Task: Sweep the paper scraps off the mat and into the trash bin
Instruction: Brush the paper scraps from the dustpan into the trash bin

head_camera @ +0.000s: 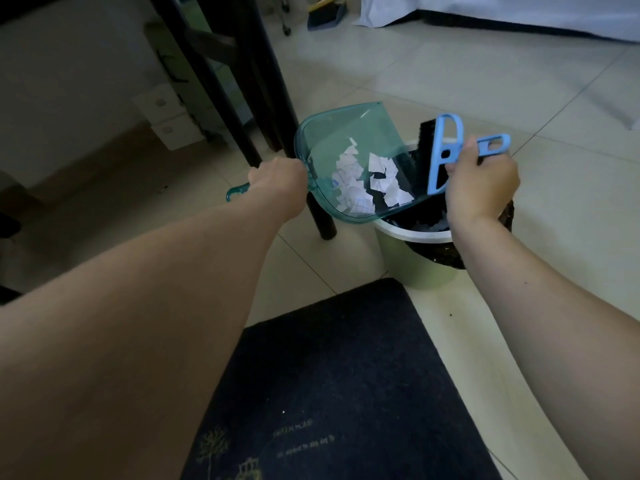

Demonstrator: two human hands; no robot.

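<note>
My left hand (278,183) grips the handle of a clear green dustpan (332,133), tilted with its open edge over the trash bin (398,251). White paper scraps (360,181) lie piled in the pan near its lip. My right hand (481,188) holds a light blue hand brush (446,150) with black bristles, upright at the pan's open edge above the bin. The bin is pale green with a white rim and a black liner; some white scraps show inside it. The dark mat (346,393) lies on the floor in front of me, with only a tiny white speck on it.
Dark table legs (242,98) stand just left of the bin, one foot touching the floor beside it. White drawer boxes (166,119) sit under the table. A larger dustpan and broom (325,13) lean at the far back. Pale tiled floor (450,81) stretches to the right.
</note>
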